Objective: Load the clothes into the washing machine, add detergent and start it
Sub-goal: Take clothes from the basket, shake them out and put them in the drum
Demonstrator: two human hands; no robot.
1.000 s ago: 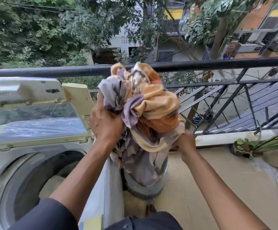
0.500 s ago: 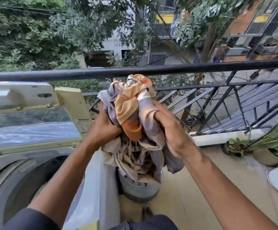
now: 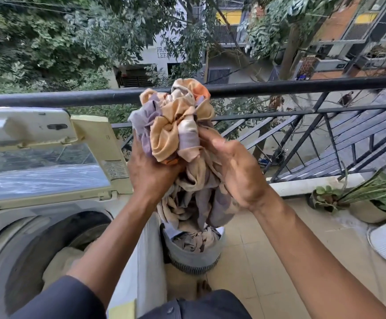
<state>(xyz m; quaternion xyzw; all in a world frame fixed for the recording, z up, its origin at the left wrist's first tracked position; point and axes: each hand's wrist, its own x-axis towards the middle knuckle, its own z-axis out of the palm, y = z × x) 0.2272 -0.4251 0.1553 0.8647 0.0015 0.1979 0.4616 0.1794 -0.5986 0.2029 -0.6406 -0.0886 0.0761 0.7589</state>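
Two plant pots [image 3: 369, 210] (right) beside the railing [image 3: 279, 86].

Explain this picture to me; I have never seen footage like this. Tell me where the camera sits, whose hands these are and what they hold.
There is no robot here. The camera is worn on a person's head and looks forward and down, so both arms reach in from the bottom. The left hand and the right hand grip a bunched cloth in orange, cream and lilac. Its tail hangs down to a laundry basket on the balcony floor. On the left stands a top-loading washing machine with its lid raised; something pale already lies in the drum. Behind runs a black railing, with potted plants on the right.
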